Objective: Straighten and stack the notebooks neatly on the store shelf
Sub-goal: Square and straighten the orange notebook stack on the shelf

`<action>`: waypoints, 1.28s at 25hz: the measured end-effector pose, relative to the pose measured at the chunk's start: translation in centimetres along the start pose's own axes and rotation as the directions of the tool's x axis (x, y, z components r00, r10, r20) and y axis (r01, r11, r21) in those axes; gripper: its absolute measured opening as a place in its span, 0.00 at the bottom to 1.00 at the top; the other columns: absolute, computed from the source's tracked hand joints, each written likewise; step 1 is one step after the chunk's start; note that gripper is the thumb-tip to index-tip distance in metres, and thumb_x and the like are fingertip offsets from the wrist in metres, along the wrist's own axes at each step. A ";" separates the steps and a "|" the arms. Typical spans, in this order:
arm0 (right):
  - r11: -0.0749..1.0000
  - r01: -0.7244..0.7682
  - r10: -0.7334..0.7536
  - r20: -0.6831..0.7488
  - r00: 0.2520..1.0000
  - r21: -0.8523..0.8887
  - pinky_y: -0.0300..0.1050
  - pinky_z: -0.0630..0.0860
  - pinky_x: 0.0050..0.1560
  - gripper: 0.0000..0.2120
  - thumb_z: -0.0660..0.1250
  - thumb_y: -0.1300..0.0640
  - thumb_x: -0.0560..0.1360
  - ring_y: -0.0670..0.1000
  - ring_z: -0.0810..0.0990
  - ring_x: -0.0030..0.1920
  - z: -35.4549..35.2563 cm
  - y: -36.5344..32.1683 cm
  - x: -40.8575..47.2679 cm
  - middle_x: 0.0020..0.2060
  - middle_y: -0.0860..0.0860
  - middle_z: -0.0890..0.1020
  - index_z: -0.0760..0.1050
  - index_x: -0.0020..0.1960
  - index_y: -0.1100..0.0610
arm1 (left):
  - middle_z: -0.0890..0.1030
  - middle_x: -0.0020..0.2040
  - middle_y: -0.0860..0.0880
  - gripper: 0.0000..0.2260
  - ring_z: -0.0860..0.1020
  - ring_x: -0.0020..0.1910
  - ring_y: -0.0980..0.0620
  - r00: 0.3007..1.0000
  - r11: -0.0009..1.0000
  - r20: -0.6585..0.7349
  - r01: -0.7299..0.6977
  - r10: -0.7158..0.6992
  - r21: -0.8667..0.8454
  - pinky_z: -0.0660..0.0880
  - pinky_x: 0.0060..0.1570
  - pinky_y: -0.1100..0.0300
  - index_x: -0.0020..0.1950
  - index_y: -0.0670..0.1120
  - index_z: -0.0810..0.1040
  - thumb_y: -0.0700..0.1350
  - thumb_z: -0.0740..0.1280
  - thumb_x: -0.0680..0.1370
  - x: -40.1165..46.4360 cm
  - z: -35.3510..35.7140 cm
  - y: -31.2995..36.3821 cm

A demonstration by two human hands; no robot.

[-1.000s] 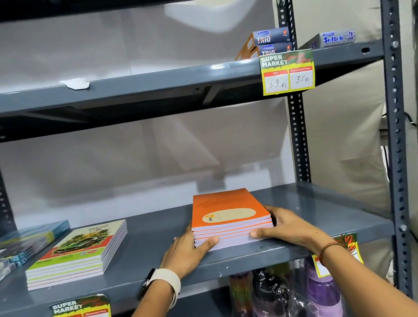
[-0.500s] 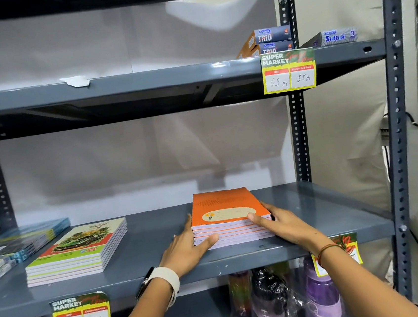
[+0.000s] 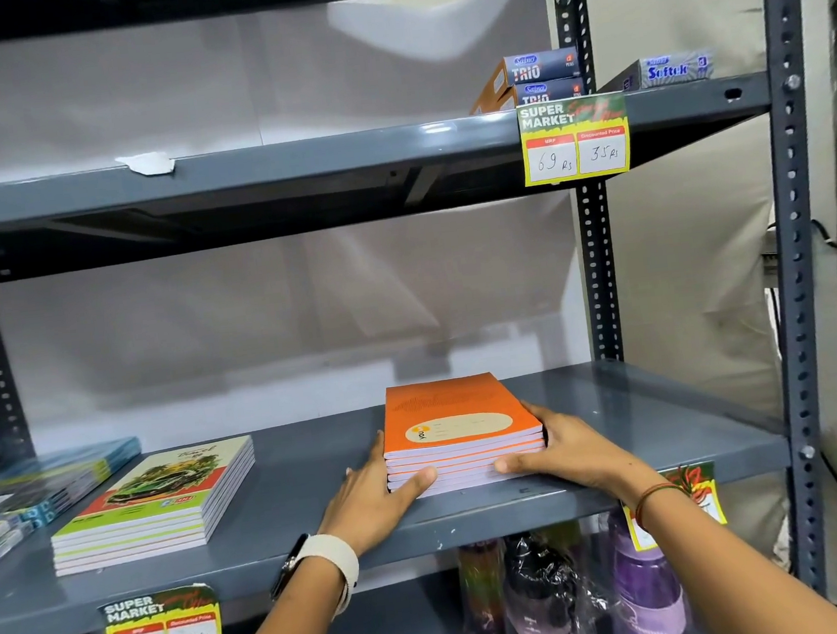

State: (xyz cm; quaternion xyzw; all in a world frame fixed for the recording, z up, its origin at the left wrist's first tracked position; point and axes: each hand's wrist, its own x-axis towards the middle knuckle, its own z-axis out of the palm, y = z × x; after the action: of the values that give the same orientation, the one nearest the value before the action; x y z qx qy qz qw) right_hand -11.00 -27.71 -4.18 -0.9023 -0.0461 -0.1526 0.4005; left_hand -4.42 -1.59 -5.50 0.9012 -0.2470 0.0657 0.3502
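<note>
A squared stack of orange notebooks (image 3: 455,416) lies on the middle grey shelf (image 3: 295,490), right of centre and near the front edge. My left hand (image 3: 373,497) presses against the stack's left side, thumb across its front edge. My right hand (image 3: 570,450) cups the right side, thumb also on the front edge. Left of it sits a second neat stack with a green car cover (image 3: 162,498). A third pile of blue-covered notebooks (image 3: 36,486) lies at the far left, partly cut off by the frame.
The upper shelf (image 3: 287,165) carries pen boxes (image 3: 541,76) and a Softek box (image 3: 669,71) at the right. Yellow price tags (image 3: 575,143) hang from shelf edges. Wrapped bottles (image 3: 591,603) stand below. A steel upright (image 3: 797,251) bounds the right side.
My right hand slid from resting on the cover's corner back down to the stack's right side and front edge. The left hand stayed in place; the view shifted slightly.
</note>
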 end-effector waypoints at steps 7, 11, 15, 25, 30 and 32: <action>0.998 0.011 -0.011 0.004 1.000 -0.059 0.23 0.73 0.42 0.26 0.80 0.39 0.57 0.32 0.79 0.48 0.1 0.6 0.4 0.46 0.34 0.82 0.73 0.51 0.39 | 0.79 0.62 0.59 0.27 0.78 0.60 0.53 0.999 0.998 0.010 0.053 -0.053 0.033 0.74 0.60 0.55 0.64 0.59 0.72 0.66 0.69 0.67 0.2 0.1 0.1; 0.998 0.011 -0.010 0.022 1.000 -0.064 0.24 0.73 0.44 0.26 0.81 0.42 0.59 0.33 0.79 0.49 -0.3 0.9 0.6 0.48 0.36 0.83 0.73 0.53 0.40 | 0.79 0.62 0.59 0.28 0.78 0.60 0.52 0.999 0.995 0.006 0.052 -0.052 0.080 0.74 0.57 0.57 0.64 0.59 0.72 0.68 0.67 0.67 0.3 0.1 0.0; 0.998 0.001 0.002 0.047 0.999 -0.065 0.22 0.72 0.43 0.24 0.81 0.42 0.60 0.29 0.79 0.48 -0.5 1.1 0.6 0.48 0.34 0.82 0.74 0.51 0.39 | 0.79 0.63 0.59 0.28 0.78 0.61 0.51 0.999 0.993 0.014 0.044 -0.046 0.106 0.75 0.60 0.53 0.65 0.59 0.72 0.69 0.65 0.68 0.2 0.1 0.1; 1.000 -0.004 0.004 0.068 0.998 -0.001 0.33 0.74 0.53 0.24 0.78 0.39 0.63 0.34 0.81 0.50 -0.5 1.4 0.9 0.51 0.35 0.84 0.76 0.56 0.40 | 0.78 0.64 0.58 0.27 0.77 0.62 0.50 0.999 0.991 0.017 0.026 -0.028 0.133 0.74 0.62 0.50 0.66 0.59 0.72 0.69 0.64 0.70 0.0 -0.1 0.2; 1.000 -0.006 0.005 0.089 0.996 0.002 0.36 0.74 0.56 0.27 0.77 0.39 0.65 0.39 0.81 0.55 -0.6 1.7 1.1 0.55 0.39 0.83 0.75 0.60 0.44 | 0.78 0.65 0.59 0.28 0.75 0.64 0.47 0.999 0.989 0.023 0.024 -0.028 0.149 0.73 0.62 0.48 0.66 0.61 0.71 0.70 0.62 0.69 0.0 0.0 0.2; 1.000 -0.007 0.007 0.090 0.996 0.004 0.37 0.74 0.57 0.27 0.76 0.39 0.65 0.40 0.81 0.55 -0.7 1.7 1.1 0.55 0.39 0.83 0.75 0.60 0.44 | 0.78 0.65 0.59 0.28 0.75 0.64 0.47 0.999 0.988 0.025 0.025 -0.029 0.151 0.73 0.63 0.47 0.66 0.61 0.71 0.71 0.62 0.69 0.1 0.0 0.1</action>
State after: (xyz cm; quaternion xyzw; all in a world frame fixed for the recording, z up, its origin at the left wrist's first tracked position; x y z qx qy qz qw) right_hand -9.75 -29.40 -4.62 -0.9075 -0.0614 -0.1106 0.4006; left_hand -4.42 -1.65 -5.42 0.9291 -0.2338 0.0673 0.2784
